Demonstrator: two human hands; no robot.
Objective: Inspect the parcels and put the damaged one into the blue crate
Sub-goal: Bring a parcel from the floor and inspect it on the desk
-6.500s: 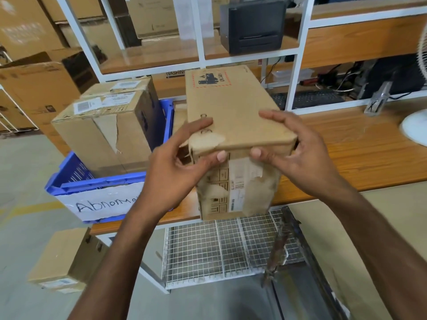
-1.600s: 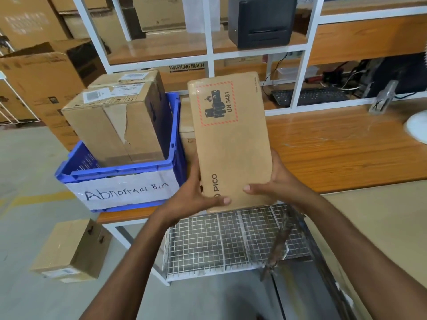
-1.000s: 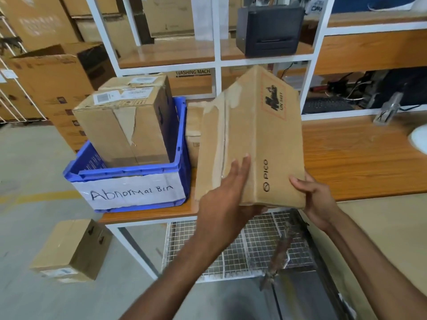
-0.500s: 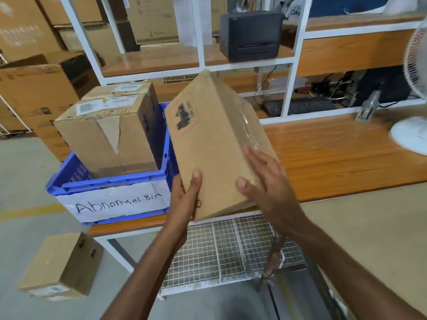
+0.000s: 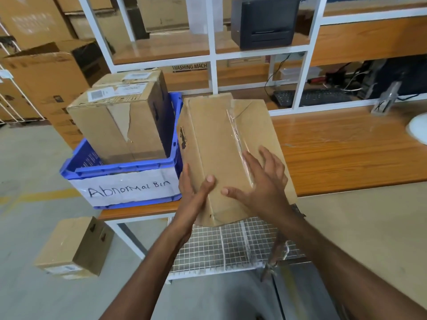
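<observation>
Warehouse: stacked cartons, shelving

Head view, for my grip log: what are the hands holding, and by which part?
The cardboard parcel, at its near end: left hand grips the left edge, right hand spreads flat on the taped face.

Both forearms extended forward. Left hand clamped on parcel edge (thumb on top). Right hand laid flat, fingers spread.

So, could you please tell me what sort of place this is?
Likely a parcel warehouse: a blue plastic crate labelled "Abnormal Bin" holds a torn brown cardboard box, large cardboard cartons stand behind, and a black printer sits on a wooden shelf.
</observation>
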